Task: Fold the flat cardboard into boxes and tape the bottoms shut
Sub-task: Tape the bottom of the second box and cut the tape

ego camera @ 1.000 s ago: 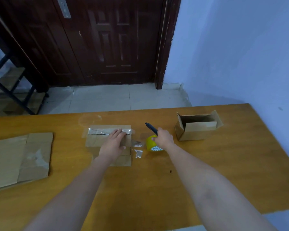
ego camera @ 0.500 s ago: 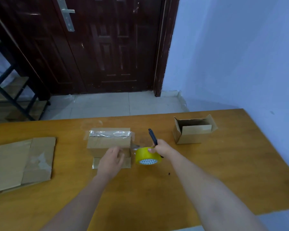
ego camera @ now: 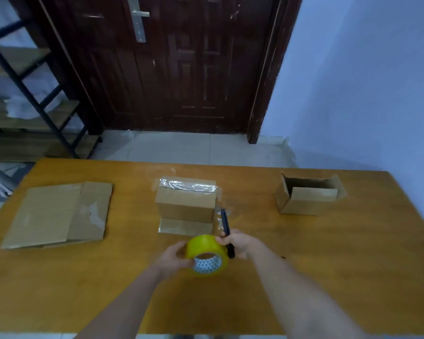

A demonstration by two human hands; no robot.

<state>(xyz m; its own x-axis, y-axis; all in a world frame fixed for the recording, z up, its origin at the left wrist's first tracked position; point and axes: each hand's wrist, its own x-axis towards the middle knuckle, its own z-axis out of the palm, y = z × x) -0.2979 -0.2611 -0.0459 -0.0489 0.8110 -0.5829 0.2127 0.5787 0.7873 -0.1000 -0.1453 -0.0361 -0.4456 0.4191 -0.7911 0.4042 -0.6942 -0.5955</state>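
Observation:
A folded cardboard box (ego camera: pixel 185 204) stands bottom-up in the middle of the wooden table (ego camera: pixel 328 253), with shiny clear tape across its top seam. In front of it a yellow roll of tape (ego camera: pixel 207 254) is held above the table. My left hand (ego camera: pixel 174 256) grips the roll's left side. My right hand (ego camera: pixel 239 243) touches its right side and holds a black cutter (ego camera: pixel 227 232) that points away from me. A finished open box (ego camera: pixel 309 196) sits at the right. Flat cardboard (ego camera: pixel 59 214) lies at the left.
Beyond the table's far edge are a tiled floor, a dark wooden door (ego camera: pixel 171 62) and a blue wall (ego camera: pixel 365 81). A black-framed shelf unit (ego camera: pixel 22 94) stands at the far left.
My left hand has left the taped box and come to the tape roll. My right hand has drawn the roll and cutter back toward me. The view has tilted up.

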